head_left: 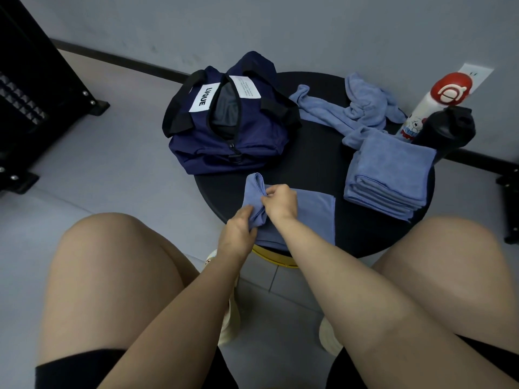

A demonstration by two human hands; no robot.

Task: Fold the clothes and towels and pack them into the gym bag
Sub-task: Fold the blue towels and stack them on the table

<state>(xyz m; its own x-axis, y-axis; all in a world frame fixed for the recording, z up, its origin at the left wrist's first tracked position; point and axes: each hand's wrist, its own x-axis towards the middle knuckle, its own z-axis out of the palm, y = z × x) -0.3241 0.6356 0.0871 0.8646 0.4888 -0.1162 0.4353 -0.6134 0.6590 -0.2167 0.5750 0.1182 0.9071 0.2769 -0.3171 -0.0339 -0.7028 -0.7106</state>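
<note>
Both hands, left hand (238,234) and right hand (280,202), apparently pinch blue towel (309,211).

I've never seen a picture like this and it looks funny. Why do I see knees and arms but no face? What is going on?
The camera sits on a person's head and looks down, so you see what they see: their own knees, arms and hands, never their face. There is just this one picture, and no machine.

In front of them is a small round black table. On it, at the left, lies a dark blue gym bag with its zip open. At the right is a neat stack of folded blue towels. Behind that lies a crumpled towel, not folded yet, and two bottles, a white one with a red cap and a black one.

The left hand and right hand both pinch one blue towel lying on the near edge of the table. It looks like they are folding it.
</note>
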